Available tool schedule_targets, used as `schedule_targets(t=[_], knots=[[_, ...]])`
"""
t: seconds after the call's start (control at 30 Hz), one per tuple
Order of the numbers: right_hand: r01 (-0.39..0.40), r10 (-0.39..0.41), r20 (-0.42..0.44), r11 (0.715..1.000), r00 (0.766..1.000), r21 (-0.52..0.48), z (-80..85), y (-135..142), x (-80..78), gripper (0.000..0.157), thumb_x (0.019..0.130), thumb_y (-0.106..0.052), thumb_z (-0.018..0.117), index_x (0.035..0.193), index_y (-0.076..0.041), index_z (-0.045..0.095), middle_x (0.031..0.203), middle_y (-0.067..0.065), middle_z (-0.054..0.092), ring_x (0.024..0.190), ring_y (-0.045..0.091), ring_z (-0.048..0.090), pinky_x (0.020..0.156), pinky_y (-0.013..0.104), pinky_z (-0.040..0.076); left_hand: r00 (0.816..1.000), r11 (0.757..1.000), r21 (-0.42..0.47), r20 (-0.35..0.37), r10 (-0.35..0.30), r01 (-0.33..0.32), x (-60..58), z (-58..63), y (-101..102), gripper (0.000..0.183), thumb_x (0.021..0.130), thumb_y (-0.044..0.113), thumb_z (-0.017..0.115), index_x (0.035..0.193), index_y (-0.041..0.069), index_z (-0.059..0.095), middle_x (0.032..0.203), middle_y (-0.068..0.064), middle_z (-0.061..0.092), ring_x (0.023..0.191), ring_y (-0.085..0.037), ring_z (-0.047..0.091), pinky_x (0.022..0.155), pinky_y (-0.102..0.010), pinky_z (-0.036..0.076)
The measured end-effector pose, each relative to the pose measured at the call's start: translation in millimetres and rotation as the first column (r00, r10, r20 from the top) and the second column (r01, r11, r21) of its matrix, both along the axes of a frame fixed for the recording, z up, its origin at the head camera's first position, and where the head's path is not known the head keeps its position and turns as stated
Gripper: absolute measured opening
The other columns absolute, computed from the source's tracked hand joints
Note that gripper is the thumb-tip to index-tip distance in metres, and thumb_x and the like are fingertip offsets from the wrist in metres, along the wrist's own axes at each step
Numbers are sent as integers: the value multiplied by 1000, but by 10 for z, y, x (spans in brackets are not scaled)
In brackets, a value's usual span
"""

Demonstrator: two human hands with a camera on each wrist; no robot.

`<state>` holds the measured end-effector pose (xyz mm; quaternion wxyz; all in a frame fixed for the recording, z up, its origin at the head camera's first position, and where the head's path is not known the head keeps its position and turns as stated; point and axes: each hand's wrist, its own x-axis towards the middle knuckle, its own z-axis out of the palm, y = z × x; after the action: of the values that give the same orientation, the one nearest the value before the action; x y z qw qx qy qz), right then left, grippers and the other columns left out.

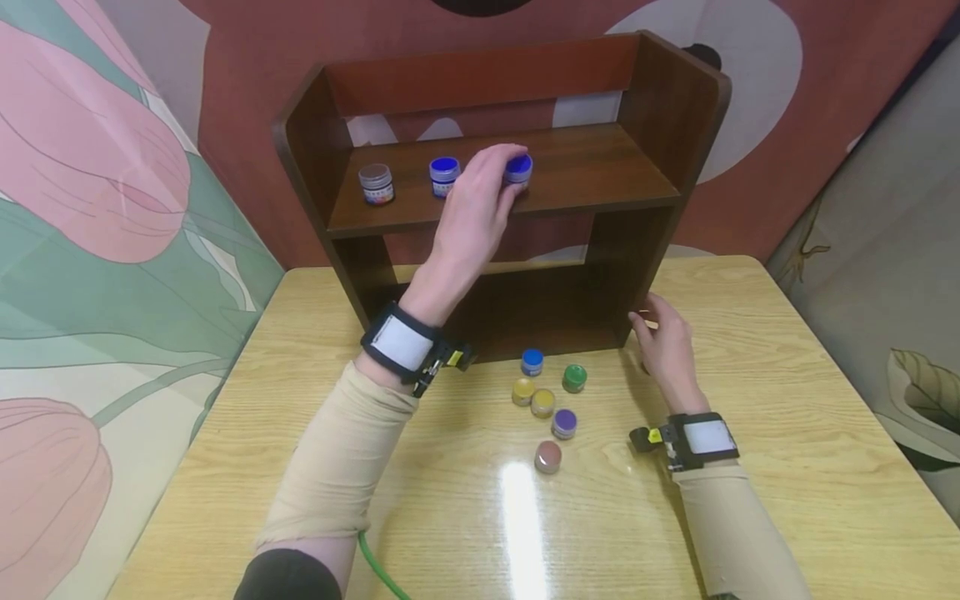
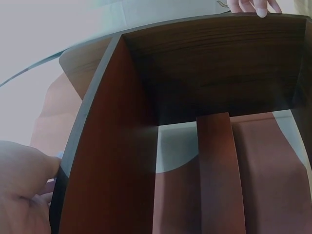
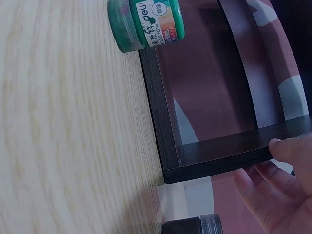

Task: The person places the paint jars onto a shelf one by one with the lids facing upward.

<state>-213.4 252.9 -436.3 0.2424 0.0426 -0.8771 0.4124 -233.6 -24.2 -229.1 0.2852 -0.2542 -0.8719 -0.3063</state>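
My left hand [image 1: 472, 200] reaches over the upper board of a dark brown shelf unit [image 1: 600, 167] and pinches a blue-lidded paint jar [image 1: 519, 167] between thumb and fingers, at the board's front. In the left wrist view that jar is mostly hidden behind the board edge and the left hand [image 2: 24, 187]. Left of it on the same board are another blue paint jar [image 1: 445, 177] and a jar with a dull brownish lid [image 1: 377, 183]. My right hand [image 1: 667, 354] rests at the unit's right side panel, its thumb [image 3: 280, 148] against the front edge and the fingers loosely bent outside.
Several small paint jars stand on the wooden table before the unit: blue [image 1: 532, 362], green [image 1: 574, 378], two yellow [image 1: 522, 392], purple [image 1: 565, 423] and pinkish brown [image 1: 548, 457]. A dark jar [image 3: 183, 226] stands beside the right panel, near the right hand. Patterned cloth [image 1: 112, 150] hangs around.
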Motion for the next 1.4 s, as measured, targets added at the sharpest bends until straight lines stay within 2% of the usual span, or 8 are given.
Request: schedule_targets(t=[0.73, 1.4], knots=[[3, -3, -8, 1000, 1000, -7, -16, 37, -9, 31, 97, -10, 56, 125, 1, 59, 120, 25, 66, 107, 41, 64, 85, 54, 56, 989, 996, -65, 135, 67, -59, -11, 71, 49, 43, 98, 19, 53, 139, 8, 51, 143, -9, 55, 133, -18, 49, 112, -23, 35], [-3, 3, -7, 1000, 1000, 1, -10, 48, -2, 31, 97, -9, 56, 127, 1, 59, 121, 24, 65, 107, 40, 64, 85, 53, 56, 991, 995, -87, 119, 62, -52, -6, 84, 50, 43, 98, 17, 54, 139, 7, 51, 143, -11, 55, 133, -20, 51, 112, -24, 35]])
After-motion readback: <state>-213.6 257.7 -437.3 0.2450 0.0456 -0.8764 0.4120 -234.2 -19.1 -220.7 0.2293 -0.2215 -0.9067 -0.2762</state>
